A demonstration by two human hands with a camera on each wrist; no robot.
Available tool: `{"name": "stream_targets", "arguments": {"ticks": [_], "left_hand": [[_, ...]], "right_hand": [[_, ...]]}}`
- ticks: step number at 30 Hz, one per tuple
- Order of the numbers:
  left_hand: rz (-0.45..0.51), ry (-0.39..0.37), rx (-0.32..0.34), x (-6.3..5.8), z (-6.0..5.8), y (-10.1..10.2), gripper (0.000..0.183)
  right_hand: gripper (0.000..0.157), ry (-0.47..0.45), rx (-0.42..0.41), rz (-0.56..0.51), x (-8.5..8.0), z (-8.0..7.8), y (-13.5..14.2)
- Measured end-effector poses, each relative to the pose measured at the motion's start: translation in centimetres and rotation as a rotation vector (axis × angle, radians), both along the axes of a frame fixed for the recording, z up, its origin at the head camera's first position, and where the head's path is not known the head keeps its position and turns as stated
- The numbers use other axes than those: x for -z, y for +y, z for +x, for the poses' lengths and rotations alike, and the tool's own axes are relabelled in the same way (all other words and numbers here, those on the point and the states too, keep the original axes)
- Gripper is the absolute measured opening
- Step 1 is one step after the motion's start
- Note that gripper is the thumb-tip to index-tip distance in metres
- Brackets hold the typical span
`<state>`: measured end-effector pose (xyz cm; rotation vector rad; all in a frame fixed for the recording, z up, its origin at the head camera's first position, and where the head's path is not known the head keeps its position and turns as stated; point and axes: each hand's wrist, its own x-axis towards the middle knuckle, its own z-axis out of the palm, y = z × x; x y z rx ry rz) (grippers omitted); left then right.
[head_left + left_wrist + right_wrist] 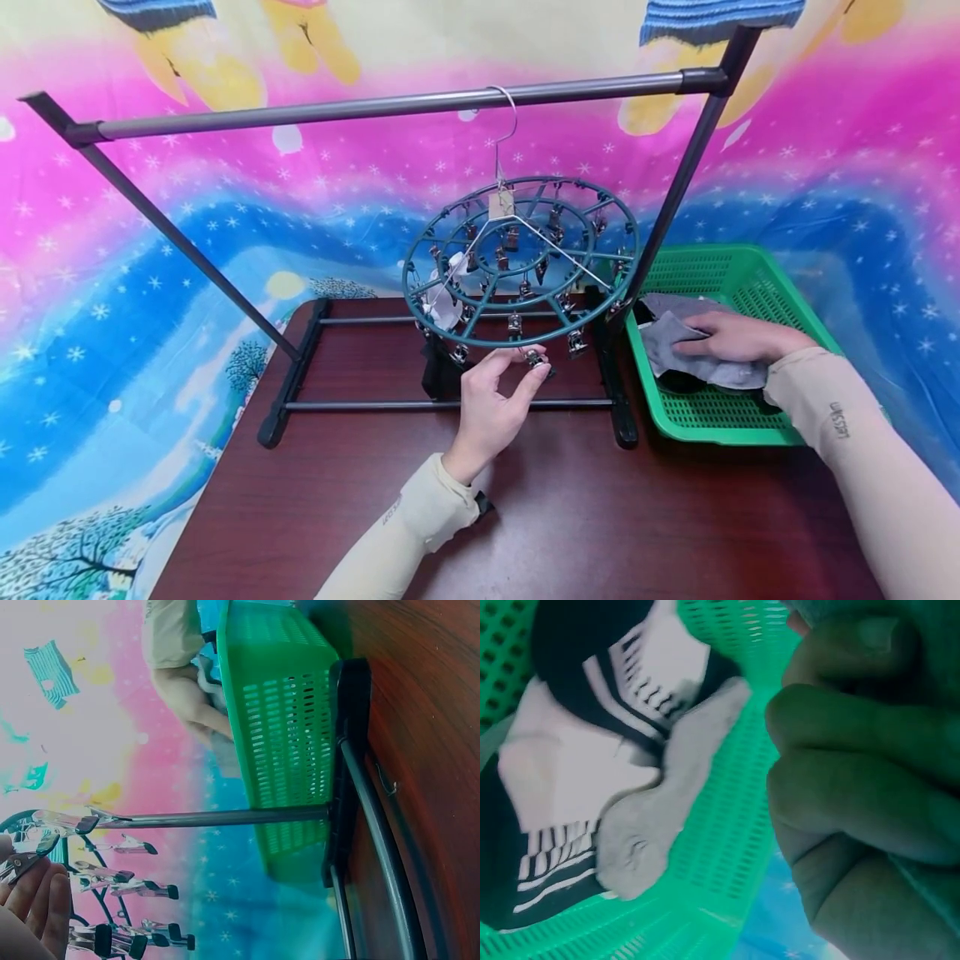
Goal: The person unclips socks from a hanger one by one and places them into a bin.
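Note:
A round dark-green clip hanger (480,342) hangs by its wire hook from a metal bar. My left hand (491,404) pinches a metal clip (534,358) at the hanger's near rim, thumb against fingers; the left wrist view shows this clip (30,859) up close. Over the green basket (712,435), my right hand (738,336) grips a grey sock (667,342). Curled fingers (840,772) hide much of that sock in the right wrist view. Below lie black-and-white socks (562,765) and another grey sock (660,817) in the basket.
The rack's crossbar (300,115) spans above, with its right post (686,179) between hanger and basket. A white cloth piece (444,304) is at the hanger's left side, and a black piece (438,371) shows below it. The brown tabletop (600,517) extends in front.

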<state>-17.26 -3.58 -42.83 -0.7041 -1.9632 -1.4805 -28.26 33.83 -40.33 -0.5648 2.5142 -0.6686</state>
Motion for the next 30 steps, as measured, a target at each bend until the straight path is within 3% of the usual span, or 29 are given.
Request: {"name": "stream_targets", "arguments": {"ticks": [2,7,16,20,30], "left_hand": [[-0.006,0.006,-0.004,0.0,0.0,0.0,0.019],[-0.013,0.006,-0.013,-0.1,0.0,0.0,0.018],[-0.001,-0.010,-0.023,0.0,-0.1,-0.2,0.022],[0.001,-0.024,-0.022,0.0,-0.1,-0.3,0.023],[0.003,-0.022,-0.024,-0.1,-0.1,-0.4,0.024]], "right_hand": [[0.066,0.008,-0.017,0.041,0.4,-0.3,0.1],[0.079,-0.032,-0.015,0.103,1.0,-1.3,0.6],[0.087,-0.093,0.011,0.067,0.9,-2.6,2.5],[0.082,-0.034,0.023,0.094,1.0,-3.0,2.9],[0.054,0.107,0.042,0.169,2.4,-3.6,3.2]]}}
